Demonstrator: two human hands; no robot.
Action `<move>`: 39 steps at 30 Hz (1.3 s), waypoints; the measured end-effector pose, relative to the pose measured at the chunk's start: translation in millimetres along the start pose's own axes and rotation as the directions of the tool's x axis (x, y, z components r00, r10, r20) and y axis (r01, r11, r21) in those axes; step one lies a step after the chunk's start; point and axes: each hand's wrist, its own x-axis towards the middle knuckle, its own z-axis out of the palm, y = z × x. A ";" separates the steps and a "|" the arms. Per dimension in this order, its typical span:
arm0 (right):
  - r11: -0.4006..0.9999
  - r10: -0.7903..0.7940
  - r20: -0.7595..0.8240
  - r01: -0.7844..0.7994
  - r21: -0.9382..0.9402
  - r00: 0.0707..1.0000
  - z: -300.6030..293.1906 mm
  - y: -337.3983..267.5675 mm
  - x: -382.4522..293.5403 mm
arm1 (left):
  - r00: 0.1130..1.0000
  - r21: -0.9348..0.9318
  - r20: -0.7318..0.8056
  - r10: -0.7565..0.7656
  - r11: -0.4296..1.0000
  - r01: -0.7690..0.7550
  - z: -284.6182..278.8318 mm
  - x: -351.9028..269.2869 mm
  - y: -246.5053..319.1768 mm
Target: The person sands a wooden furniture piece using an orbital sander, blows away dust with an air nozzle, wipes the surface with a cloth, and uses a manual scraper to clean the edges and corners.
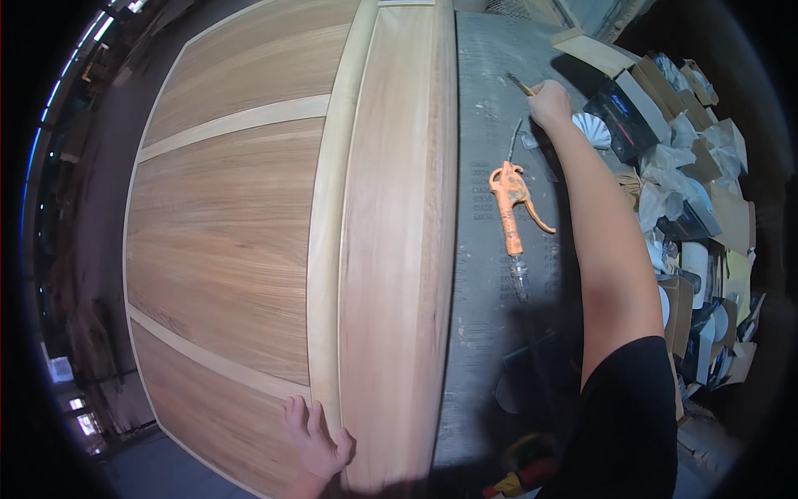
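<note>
A large wooden panelled piece (pixel 224 237) with pale strips and a long rounded edge board (pixel 393 249) lies before me. My left hand (pixel 318 436) rests on its lower part, fingers spread across a pale strip. My right hand (pixel 550 105) is closed around a thin yellowish tool (pixel 522 85) with a dark tip, over the dark worktop; its exact kind is unclear. Below that hand, an orange air blow gun (pixel 512 187) with a metal nozzle and a clear-looking coupling lies on the worktop, touched by neither hand.
The dark worktop (pixel 477 262) bears printed marks. White ribbed discs (pixel 592 130) lie beside my right forearm. Opened cardboard boxes (pixel 676 93) and crumpled plastic bags (pixel 670 168) crowd the right edge. A red and yellow object (pixel 514 483) sits near the bottom, partly in shadow.
</note>
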 end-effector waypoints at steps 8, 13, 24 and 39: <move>0.911 -0.298 0.063 0.303 -0.279 0.953 -105.7 1.7 -52.3 | 1.000 -0.011 0.002 -0.003 1.000 0.004 -8.1 -3.0 3.3; 0.832 0.030 0.242 0.110 -0.544 0.970 -157.2 85.5 -73.0 | 1.000 -0.032 -0.001 0.005 0.999 -0.005 -12.7 2.3 5.4; 0.633 -0.243 0.017 0.172 -0.755 0.970 -176.6 160.0 -154.2 | 0.999 -0.069 -0.043 0.012 0.997 -0.015 -23.7 3.2 8.7; 0.634 -0.046 0.338 -0.234 0.737 0.940 -240.6 -23.2 -539.9 | 0.990 -0.088 -0.136 0.038 0.995 -0.050 -21.1 -15.0 15.4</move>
